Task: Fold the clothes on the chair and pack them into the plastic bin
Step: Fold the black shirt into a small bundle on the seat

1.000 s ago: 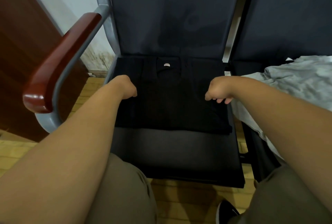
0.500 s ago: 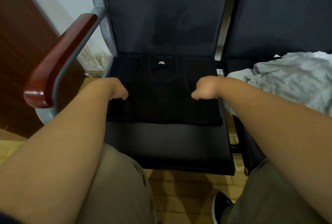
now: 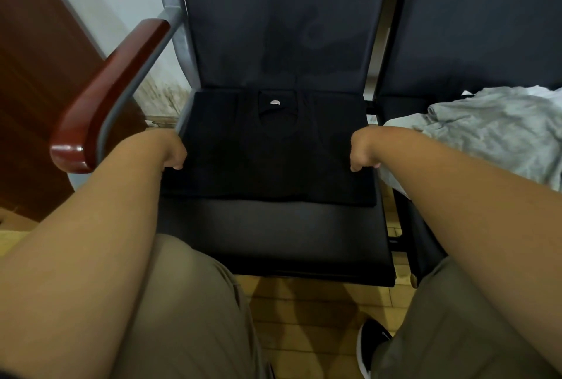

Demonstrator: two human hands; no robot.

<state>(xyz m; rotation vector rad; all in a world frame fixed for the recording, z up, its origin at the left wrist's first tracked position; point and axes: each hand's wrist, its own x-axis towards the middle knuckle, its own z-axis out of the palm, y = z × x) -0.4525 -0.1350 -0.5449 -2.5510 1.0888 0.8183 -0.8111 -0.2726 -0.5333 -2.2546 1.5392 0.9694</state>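
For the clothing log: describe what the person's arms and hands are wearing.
Both forearms are bare: no sleeves, watch or bands show. The left hand and right hand wear no gloves; their fingers are mostly hidden, so rings cannot be ruled out. A dark sliver at the frame's lower left corner may be a sleeve edge.

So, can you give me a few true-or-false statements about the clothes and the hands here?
1. The black shirt lies folded flat on the chair seat. True.
2. The left hand and right hand, fingers curled, sit at opposite side edges of the black shirt. True.
3. The grey garment is stacked on the black shirt. False: it lies crumpled on the neighbouring seat, to the right.
4. A plastic bin stands on the chair seat. False: no bin is in view.
5. The wooden armrest is on the right. False: it is on the left.
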